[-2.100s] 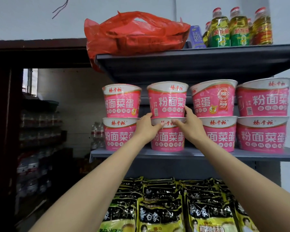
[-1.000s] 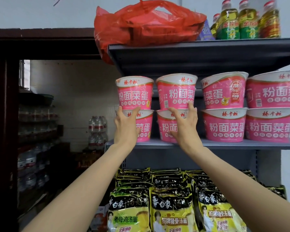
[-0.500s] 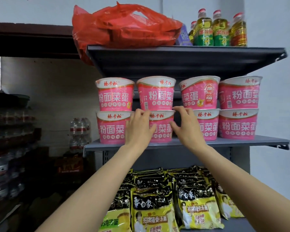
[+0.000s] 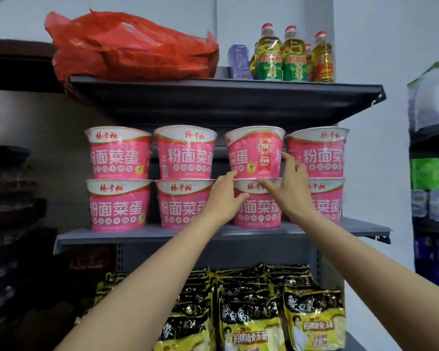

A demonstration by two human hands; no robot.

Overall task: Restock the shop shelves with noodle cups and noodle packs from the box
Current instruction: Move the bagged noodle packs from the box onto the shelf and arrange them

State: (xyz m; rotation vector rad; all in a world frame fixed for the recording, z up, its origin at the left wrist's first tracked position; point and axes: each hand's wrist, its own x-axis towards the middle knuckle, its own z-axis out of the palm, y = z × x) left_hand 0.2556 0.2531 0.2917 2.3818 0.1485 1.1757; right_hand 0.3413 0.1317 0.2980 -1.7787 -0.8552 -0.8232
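Step in hand: squaring the third stack of pink noodle cups on the middle shelf (image 4: 137,235). The left hand (image 4: 222,201) cups the lower cup (image 4: 257,211); the right hand (image 4: 290,188) spreads fingers onto the upper cup (image 4: 254,153), which sits rotated. Next move: turn the label frontward without toppling the stack.

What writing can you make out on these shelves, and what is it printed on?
"粉面菜蛋": big white characters on the pink noodle cups.
"杨掌柜": red script on the cups' white rims.
"2016": round seal on the turned upper cup that both hands are on.
"白象": on the noodle packs below.
"金龙鱼": probably, on the oil bottles; blurred.
Smaller print: unreadable.
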